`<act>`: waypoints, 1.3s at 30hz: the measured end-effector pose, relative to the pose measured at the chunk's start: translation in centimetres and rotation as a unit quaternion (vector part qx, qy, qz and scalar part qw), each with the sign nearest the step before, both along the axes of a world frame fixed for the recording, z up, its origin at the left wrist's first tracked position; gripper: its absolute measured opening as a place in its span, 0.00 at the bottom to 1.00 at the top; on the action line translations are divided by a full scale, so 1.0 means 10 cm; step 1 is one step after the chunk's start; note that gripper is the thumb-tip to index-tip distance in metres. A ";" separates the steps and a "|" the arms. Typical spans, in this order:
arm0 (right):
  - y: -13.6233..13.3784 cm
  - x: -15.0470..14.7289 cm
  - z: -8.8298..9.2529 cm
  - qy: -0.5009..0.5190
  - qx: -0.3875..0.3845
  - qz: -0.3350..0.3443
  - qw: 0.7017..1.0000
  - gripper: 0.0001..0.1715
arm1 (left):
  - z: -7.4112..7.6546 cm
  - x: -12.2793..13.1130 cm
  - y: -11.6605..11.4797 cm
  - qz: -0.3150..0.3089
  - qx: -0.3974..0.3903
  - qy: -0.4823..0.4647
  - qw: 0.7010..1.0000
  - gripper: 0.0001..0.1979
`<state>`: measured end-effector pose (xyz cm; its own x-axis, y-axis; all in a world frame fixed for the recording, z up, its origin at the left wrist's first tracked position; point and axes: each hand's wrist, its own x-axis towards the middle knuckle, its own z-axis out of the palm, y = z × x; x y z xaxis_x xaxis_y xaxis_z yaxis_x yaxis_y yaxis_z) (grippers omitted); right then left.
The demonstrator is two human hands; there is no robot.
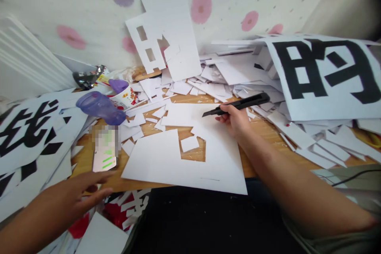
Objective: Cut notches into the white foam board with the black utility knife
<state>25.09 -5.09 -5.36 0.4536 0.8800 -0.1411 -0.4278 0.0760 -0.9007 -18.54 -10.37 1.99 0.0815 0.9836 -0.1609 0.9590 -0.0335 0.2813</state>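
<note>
My right hand (233,119) is closed around a black utility knife (242,103), its blade pointing left above a white board (149,158). An angular opening is cut through that board, and a small loose white piece (189,144) lies in it. The board's near edge reaches over the table edge by my lap. My left hand (89,192) is at the table's front left, fingers apart and holding nothing. Just beyond its fingertips lies a phone (104,158) with a lit screen, partly blurred out.
White offcuts (214,75) heap along the wall, beneath leaning cut boards (181,35). A purple bottle (101,107) lies beside a paper cup (126,97). Sheets with large black characters stand at right (333,71) and left (26,127). More scraps (133,202) lie below the table.
</note>
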 end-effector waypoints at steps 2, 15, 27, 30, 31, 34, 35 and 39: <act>-0.04 0.05 0.04 -0.013 0.003 -0.028 1.000 0.12 | -0.07 -0.01 -0.05 0.020 -0.009 0.024 0.999 0.27; -0.91 -0.05 -0.02 0.031 -0.018 -0.147 0.989 0.13 | -0.58 0.45 -0.07 0.007 0.053 -0.083 0.995 0.22; -0.85 -0.34 0.04 0.223 0.043 -0.038 0.973 0.08 | -0.14 1.22 -0.20 0.156 0.149 -0.710 0.671 0.33; -0.82 -0.43 0.03 0.250 0.073 0.022 0.965 0.06 | -0.24 1.59 -0.24 0.092 -0.016 -0.753 0.652 0.36; -0.81 -0.45 0.03 0.248 0.084 0.033 0.965 0.06 | -0.30 1.69 -0.24 0.079 -0.051 -0.752 0.652 0.36; -0.75 -0.42 0.06 0.211 0.118 0.045 0.969 0.07 | -0.39 1.86 -0.16 0.087 -0.082 -0.743 0.658 0.35; -0.73 -0.40 0.09 0.182 0.134 0.040 0.973 0.08 | -0.38 1.88 -0.10 0.095 -0.083 -0.743 0.658 0.35; -0.63 -0.25 0.30 0.007 0.229 0.012 0.973 0.10 | -0.18 1.84 0.24 0.083 -0.066 -0.737 0.668 0.36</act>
